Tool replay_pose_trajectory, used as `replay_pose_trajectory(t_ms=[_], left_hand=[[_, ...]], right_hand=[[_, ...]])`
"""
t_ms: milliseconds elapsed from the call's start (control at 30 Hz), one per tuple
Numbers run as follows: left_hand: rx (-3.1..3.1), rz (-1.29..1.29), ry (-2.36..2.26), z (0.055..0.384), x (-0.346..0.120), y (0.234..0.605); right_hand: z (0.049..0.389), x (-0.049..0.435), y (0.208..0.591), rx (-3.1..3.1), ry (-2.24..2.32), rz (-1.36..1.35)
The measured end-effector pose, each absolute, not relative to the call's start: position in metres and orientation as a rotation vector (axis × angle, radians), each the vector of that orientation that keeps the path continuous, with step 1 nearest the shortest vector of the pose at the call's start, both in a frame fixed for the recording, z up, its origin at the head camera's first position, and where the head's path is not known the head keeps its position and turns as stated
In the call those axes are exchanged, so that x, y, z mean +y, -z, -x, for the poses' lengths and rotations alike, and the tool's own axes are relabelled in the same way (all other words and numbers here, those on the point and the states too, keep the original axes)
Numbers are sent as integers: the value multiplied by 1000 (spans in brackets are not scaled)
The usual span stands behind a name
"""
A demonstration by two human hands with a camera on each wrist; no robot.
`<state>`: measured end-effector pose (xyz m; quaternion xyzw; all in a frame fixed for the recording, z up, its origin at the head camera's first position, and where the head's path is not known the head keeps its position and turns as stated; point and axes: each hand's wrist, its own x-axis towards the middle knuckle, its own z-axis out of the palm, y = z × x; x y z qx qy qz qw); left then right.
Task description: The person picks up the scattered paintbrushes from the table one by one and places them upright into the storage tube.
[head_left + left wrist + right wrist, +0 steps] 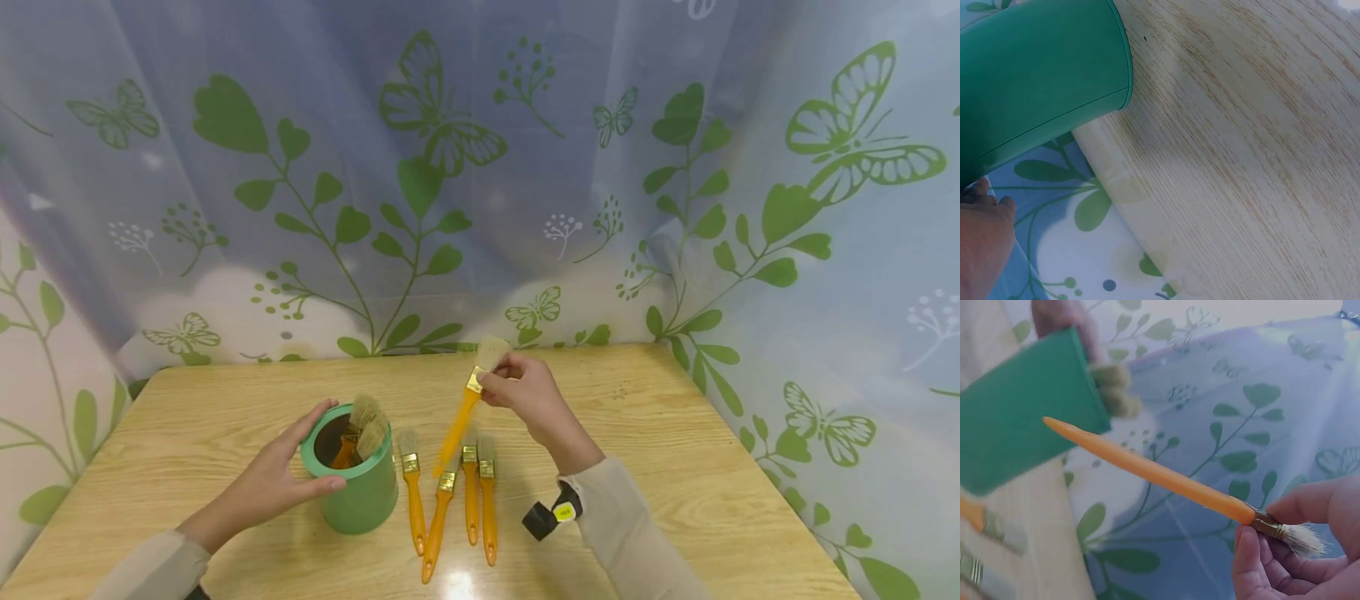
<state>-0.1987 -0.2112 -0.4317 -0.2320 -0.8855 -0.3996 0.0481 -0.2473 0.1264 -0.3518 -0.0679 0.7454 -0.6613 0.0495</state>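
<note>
One cloth (480, 275), printed with green foliage, hangs behind the wooden desk (637, 417). Toward the desk's left side stands an upright green can (362, 502). Fingers and thumb spread wide, the left hand (279, 477) is set around the can near its rim. Beyond the can's other side, the right hand (531, 397) pinches one orange-handled brush (461, 418) at its metal band; the bristles point up, and the handle slopes down over the loose brushes (489, 504). Those four lie on the desk just right of the can, bristles toward the cloth. At least two standing brushes (366, 429) show inside the can, bristles up.
</note>
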Motion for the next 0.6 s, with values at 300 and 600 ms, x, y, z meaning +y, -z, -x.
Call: replay_pose_trajectory(t_ms=[300,600], left_hand=[[-2692,718,1236,198,-210,430],[-2696,702,1224,199,-211,432]], right_hand=[[239,103,332,2116,2161,358],[232,69,326,2082,2217,430]])
